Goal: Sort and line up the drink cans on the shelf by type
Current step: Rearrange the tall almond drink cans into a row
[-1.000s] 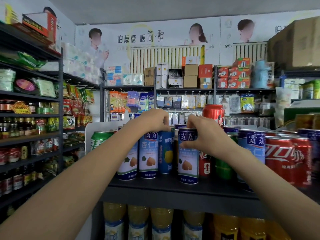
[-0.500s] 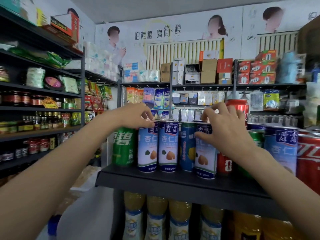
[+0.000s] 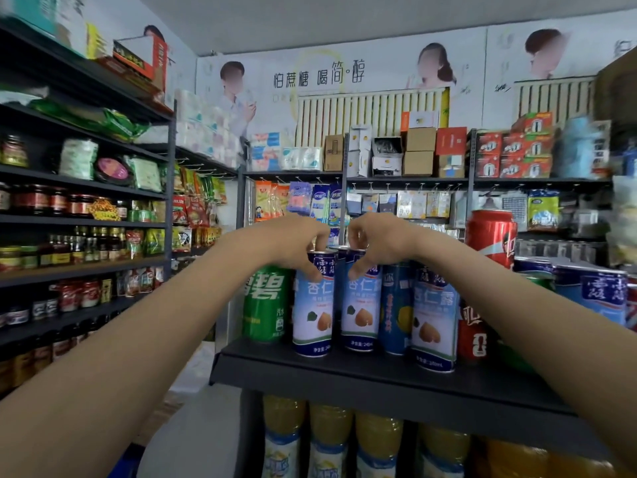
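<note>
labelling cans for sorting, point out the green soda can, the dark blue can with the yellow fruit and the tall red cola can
green soda can (image 3: 264, 305), head view, label front
dark blue can with the yellow fruit (image 3: 396, 312), head view, label middle
tall red cola can (image 3: 491, 238), head view, side wall

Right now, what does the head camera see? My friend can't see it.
Two bare hands, left hand and right hand, each pinch the top of a tall blue-and-white almond drink can on a black metal shelf, beside a green soda can.

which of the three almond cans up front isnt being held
The rightmost almond can, past the darker blue can. The left hand and right hand grip the other two.
</note>
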`<state>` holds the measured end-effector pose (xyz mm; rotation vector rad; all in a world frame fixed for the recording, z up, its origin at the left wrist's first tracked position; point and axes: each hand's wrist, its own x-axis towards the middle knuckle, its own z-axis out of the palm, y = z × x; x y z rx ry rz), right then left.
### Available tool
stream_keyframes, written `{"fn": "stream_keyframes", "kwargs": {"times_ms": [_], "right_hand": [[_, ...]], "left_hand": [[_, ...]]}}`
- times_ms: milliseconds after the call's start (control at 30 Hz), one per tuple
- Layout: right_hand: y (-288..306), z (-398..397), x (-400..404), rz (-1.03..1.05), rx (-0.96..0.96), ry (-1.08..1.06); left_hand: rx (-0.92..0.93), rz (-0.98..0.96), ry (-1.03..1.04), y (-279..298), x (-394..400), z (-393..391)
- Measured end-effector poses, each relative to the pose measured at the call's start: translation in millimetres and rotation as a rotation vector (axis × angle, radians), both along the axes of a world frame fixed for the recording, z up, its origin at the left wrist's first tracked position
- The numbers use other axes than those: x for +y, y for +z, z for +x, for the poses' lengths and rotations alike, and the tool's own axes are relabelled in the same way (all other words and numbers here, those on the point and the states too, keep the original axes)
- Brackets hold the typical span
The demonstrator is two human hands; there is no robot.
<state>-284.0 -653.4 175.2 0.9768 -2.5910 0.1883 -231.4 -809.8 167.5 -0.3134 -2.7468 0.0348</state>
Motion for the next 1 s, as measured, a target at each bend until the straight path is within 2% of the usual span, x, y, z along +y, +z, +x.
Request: {"fn": "stream_keyframes", "kwargs": {"times_ms": [100, 267, 467, 633, 833, 1000], "right_hand": [[6, -10, -8, -0.038, 0.012, -0.057], [5, -25, -26, 0.023, -0.019, -0.155], [-2, -32, -32, 0.034, 0.007, -0.168], [13, -11, 1, 0.057, 0.034, -0.139], [9, 13, 62, 0.109, 0.049, -0.295], [-18, 22, 76, -0.033, 0.081, -0.258]], "left_hand": [[-0.015, -0.049, 0.013, 2, 2, -2], [0.000, -0.082, 0.008, 1, 2, -4], [0.003, -0.067, -0.010, -1, 0, -5], [-0.036, -0.047, 0.018, 1, 0, -2], [-0.077, -0.111, 0.091, 6, 16, 0], [-0.071, -0.148, 0.114, 3, 22, 2]]}}
